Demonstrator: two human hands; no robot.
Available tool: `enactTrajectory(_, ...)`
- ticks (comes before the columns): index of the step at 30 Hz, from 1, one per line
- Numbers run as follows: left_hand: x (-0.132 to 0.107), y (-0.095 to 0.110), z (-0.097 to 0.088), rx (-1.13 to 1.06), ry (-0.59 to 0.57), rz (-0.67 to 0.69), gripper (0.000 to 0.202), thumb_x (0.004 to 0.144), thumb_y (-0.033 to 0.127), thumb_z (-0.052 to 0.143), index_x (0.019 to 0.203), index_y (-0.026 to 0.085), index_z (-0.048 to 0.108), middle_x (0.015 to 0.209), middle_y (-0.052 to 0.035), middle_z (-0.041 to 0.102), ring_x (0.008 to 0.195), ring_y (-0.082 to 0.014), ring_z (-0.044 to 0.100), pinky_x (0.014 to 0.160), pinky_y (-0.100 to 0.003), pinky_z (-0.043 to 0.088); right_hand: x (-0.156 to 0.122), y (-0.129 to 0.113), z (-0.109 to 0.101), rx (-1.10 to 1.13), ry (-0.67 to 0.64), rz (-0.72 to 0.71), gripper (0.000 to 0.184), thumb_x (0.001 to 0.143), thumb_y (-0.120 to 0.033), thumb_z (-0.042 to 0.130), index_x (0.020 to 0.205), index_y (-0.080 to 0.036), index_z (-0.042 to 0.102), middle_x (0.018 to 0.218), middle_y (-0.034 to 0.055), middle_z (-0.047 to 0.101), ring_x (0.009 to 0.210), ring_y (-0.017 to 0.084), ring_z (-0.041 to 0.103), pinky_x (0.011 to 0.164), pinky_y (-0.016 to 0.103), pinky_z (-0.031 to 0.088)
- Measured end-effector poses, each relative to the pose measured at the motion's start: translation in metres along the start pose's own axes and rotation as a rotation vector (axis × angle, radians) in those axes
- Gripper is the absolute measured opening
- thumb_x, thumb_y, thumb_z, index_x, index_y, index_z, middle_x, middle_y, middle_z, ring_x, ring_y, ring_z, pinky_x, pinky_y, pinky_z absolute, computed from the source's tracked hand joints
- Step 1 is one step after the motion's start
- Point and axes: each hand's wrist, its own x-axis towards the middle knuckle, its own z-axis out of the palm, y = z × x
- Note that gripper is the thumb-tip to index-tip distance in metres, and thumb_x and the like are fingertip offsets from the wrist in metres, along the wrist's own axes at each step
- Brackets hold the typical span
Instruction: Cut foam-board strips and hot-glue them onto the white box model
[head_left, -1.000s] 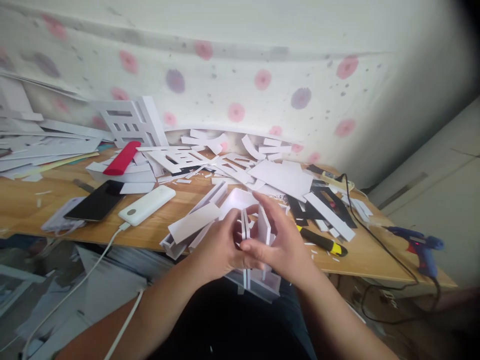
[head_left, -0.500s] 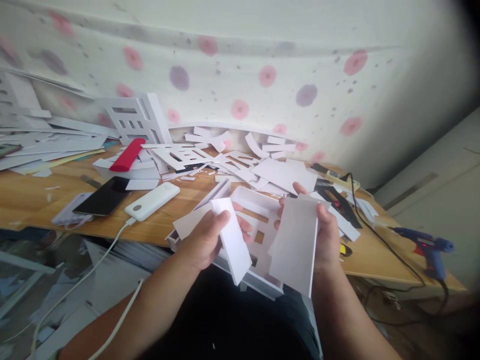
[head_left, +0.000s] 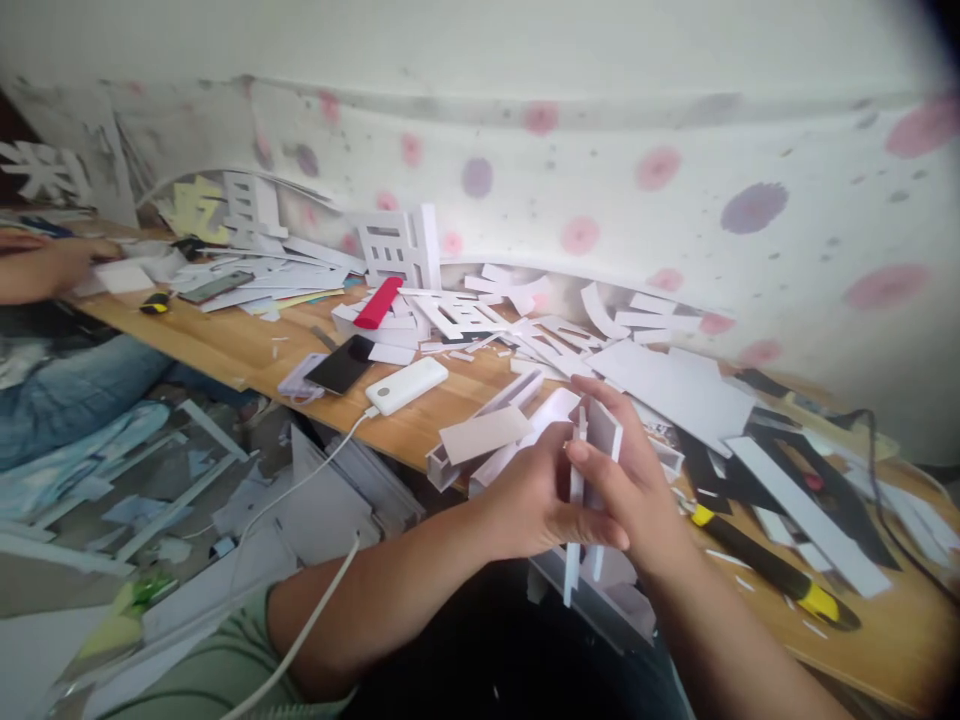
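Note:
Close together over my lap, both hands grip white board pieces seen nearly edge-on. My left hand (head_left: 536, 500) is closed on a narrow white strip (head_left: 572, 580). My right hand (head_left: 641, 490) wraps round a white panel (head_left: 604, 432), and its thumb reaches across to the strip. Fingers cover much of both pieces. Beneath and behind the hands is a white box-like letter frame (head_left: 622, 605) with raised side walls, partly hidden. A loose greyish-white piece (head_left: 486, 434) rests across its left part.
A white power bank (head_left: 407, 386) with a cable, a black phone (head_left: 341, 364) and a red object (head_left: 379, 303) lie on the wooden table. White offcuts spread behind. A yellow-black utility knife (head_left: 772, 567) lies right. At far left, a co-worker's hand (head_left: 79, 262) is near white pieces.
My view has swung left, bringing the co-worker into sight and the glue gun out of it. My hands have come together, and the strip and panel have turned edge-on, side by side.

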Motion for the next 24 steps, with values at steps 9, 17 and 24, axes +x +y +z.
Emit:
enactTrajectory(9,-0.004,0.000,-0.012,-0.186,0.268,0.050,0.058,0.072,0.039,0.082,0.119,0.024,0.052,0.089,-0.0015,0.063,0.081,-0.0204,0.066,0.075,-0.035,0.055,-0.026,0.016,-0.005,0.201,-0.275,0.046,0.087,0.084,-0.064,0.068,0.155,-0.037,0.025,0.151,0.0078,0.042,0.130,0.031,0.049,0.104,0.051,0.046)
enactTrajectory(17,-0.003,-0.010,-0.004,-0.030,0.390,0.053,0.092,0.070,0.026,0.084,0.141,0.035,0.027,0.110,-0.0032,0.065,0.093,-0.0215,0.068,0.079,-0.032,0.057,-0.039,0.008,-0.016,-0.112,-0.276,-0.161,0.076,0.092,-0.039,0.068,0.155,-0.035,0.027,0.157,0.0036,0.034,0.142,0.025,0.036,0.118,0.044,0.031)
enactTrajectory(24,0.011,-0.024,0.004,-0.121,0.247,0.083,0.070,0.072,0.022,0.082,0.123,0.036,0.037,0.113,-0.0042,0.068,0.099,-0.0270,0.071,0.083,-0.042,0.059,-0.047,0.009,-0.042,-0.193,-0.232,-0.076,0.061,0.096,-0.044,0.059,0.152,-0.035,0.036,0.150,0.0030,0.045,0.132,0.026,0.049,0.113,0.045,0.038)
